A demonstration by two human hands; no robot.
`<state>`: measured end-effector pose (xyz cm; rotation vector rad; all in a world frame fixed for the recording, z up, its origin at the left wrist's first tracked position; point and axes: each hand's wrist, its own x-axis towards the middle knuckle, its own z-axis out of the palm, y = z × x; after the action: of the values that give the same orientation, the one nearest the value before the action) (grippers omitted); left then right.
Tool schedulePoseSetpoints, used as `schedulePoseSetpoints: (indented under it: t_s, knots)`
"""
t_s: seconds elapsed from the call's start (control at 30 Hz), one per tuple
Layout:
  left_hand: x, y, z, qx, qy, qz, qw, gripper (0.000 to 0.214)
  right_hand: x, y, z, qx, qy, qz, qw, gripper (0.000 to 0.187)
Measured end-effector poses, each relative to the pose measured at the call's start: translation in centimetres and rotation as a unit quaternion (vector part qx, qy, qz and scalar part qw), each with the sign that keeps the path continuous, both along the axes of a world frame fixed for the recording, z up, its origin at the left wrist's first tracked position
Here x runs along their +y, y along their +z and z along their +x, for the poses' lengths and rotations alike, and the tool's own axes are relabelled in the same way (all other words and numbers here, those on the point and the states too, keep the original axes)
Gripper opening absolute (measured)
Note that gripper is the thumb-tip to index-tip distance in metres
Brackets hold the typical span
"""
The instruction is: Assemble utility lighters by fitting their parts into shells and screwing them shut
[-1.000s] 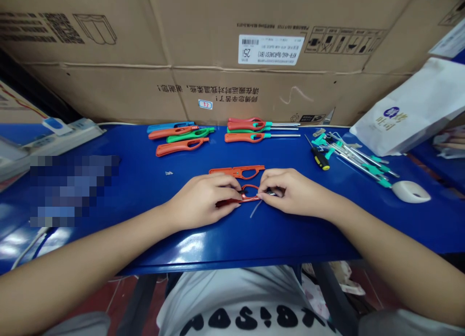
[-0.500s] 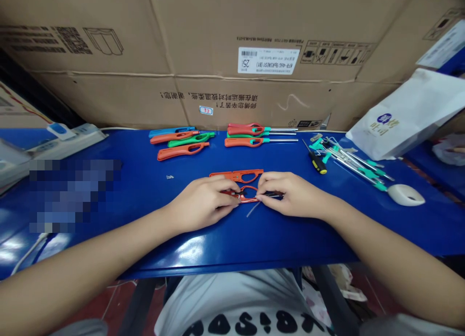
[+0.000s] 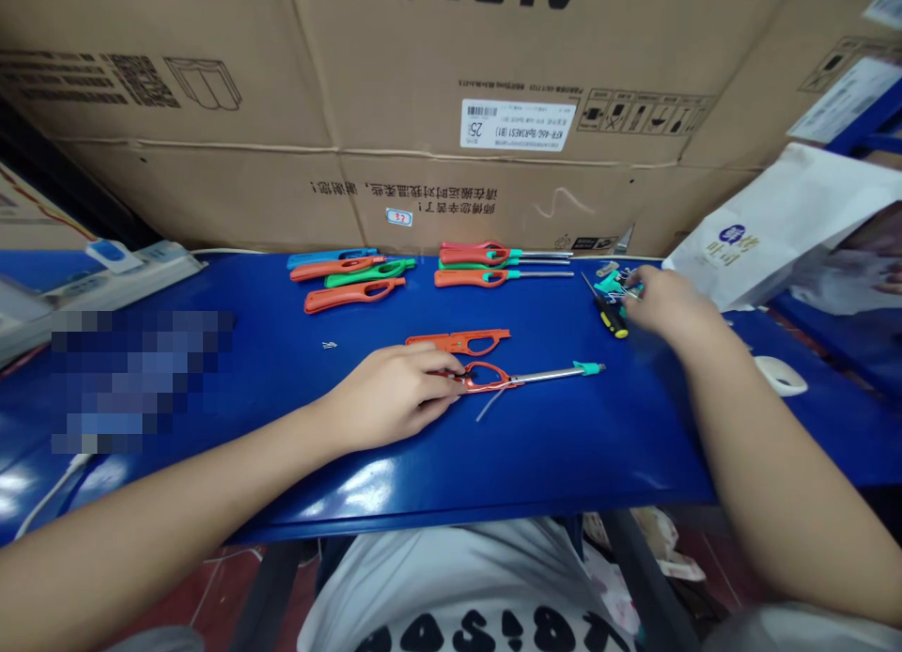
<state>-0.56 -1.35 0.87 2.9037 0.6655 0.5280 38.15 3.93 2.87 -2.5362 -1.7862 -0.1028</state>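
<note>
- At the near middle of the glossy blue table (image 3: pixel 493 473): left hand (image 3: pixel 395 395) clamped on the grip end of an open orange lighter shell (image 3: pixel 486 378), pinning it flat.
- Sticking out rightward from the shell, a thin shiny metal tube (image 3: pixel 553 375) with a teal plastic tip; bare now, no longer pinched by the right hand.
- Just nearer, a limp pale strip (image 3: pixel 491 406); just behind, the matching orange half (image 3: pixel 461 339), flat and hollow.
- Further right and back: right hand (image 3: pixel 662 304), gone from the shell since half a second ago, the work left to one hand only; now over a tangle of spare tubes (image 3: pixel 612 281) beside a black-and-yellow screwdriver (image 3: pixel 610 316); blurred, grip impossible to tell.
- At the far edge: smooth plastic handles (image 3: pixel 352 278) in orange, green and blue; matte cardboard boxes (image 3: pixel 423 163) behind.
</note>
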Motion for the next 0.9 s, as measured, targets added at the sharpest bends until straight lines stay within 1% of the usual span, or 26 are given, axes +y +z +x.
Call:
schedulePoseSetpoints:
  t_s: [0.1,0.2,0.27,0.33,0.43,0.5,0.53,0.57,0.6,0.63,0.67,0.7,0.73,0.8,0.9]
  knots:
    - [0.0,-0.1,-0.1,-0.009,0.007,-0.012,1.0,0.024,0.8,-0.5,1.3,0.008,-0.025,-0.009,1.0,0.036]
    - [0.1,-0.1,-0.2,-0.014,0.014,-0.02,1.0,0.023,1.3,-1.0,2.0,0.031,-0.036,-0.02,0.999,0.026]
    - [0.1,0.0,-0.3,-0.018,0.014,-0.018,1.0,0.022,1.3,-1.0,2.1,0.048,-0.039,-0.01,0.998,0.016]
    - [0.1,0.2,-0.3,-0.025,0.012,-0.017,0.999,0.022,1.2,-0.6,1.9,0.071,-0.036,0.015,0.997,0.01]
    - [-0.1,0.4,-0.1,-0.045,0.013,-0.021,0.999,0.023,0.5,0.4,0.7,0.119,0.0,0.068,0.991,0.008]
    - [-0.2,0.4,0.1,-0.069,0.018,-0.029,0.997,0.023,-0.2,0.9,-1.1,0.169,0.049,0.092,0.98,0.015]
    - [-0.2,0.3,0.2,-0.084,0.022,-0.035,0.996,0.023,-0.6,1.1,-2.3,0.2,0.077,0.091,0.973,0.019]
    - [-0.3,0.2,0.3,-0.099,0.027,-0.042,0.994,0.023,-1.1,1.1,-3.6,0.245,0.113,0.085,0.959,0.024]
    - [-0.3,0.1,0.4,-0.114,0.032,-0.048,0.992,0.023,-1.6,1.1,-5.0,0.355,0.163,0.082,0.917,0.028]
    - [-0.3,0.0,0.5,-0.128,0.037,-0.054,0.99,0.024,-2.2,0.9,-6.4,0.452,0.205,0.069,0.865,0.032]
    - [-0.3,-0.2,0.6,-0.143,0.043,-0.06,0.987,0.026,-2.8,0.7,-7.7,0.523,0.232,0.05,0.819,0.037]
    - [-0.3,-0.3,0.6,-0.157,0.048,-0.063,0.984,0.029,-3.3,0.4,-9.0,0.571,0.249,0.017,0.782,0.041]
    - [-0.3,-0.3,0.7,-0.169,0.054,-0.066,0.982,0.032,-3.9,0.2,-10.1,0.599,0.261,-0.02,0.757,0.044]
    - [-0.4,-0.4,0.7,-0.185,0.059,-0.066,0.979,0.037,-4.7,-0.4,-11.7,0.627,0.276,-0.086,0.724,0.044]
    - [-0.4,-0.5,0.8,-0.195,0.043,-0.054,0.978,0.037,-5.3,-1.2,-12.8,0.65,0.28,-0.145,0.692,0.044]
